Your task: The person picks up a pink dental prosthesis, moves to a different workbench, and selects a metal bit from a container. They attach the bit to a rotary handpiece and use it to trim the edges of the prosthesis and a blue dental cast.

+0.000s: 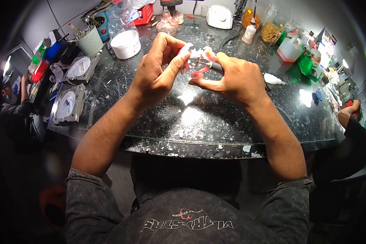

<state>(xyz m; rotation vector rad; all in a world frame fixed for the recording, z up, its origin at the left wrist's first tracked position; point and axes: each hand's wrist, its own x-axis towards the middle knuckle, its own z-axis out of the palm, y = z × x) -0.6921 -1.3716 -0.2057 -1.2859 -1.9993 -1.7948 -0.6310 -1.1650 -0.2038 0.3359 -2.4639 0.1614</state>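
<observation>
My left hand [160, 67] is raised over the bench, its thumb and fingers pinching one side of a pink-and-white denture [196, 53]. Opposite it, my right hand [242, 79] is closed around a dark rotary handpiece [216, 66], whose metal tip points left into the middle of the denture. A curved pink part [197, 75] shows just above my right thumb; whether it joins the denture is hard to tell. Fingers cover parts of both pieces.
Below my hands lies the dark, white-flecked bench [162, 118]. A white tub [125, 44] stands behind on the left, near two plaster moulds [66, 106]. A small white bottle [274, 79] lies to the right. Other people [351, 118] sit at both sides.
</observation>
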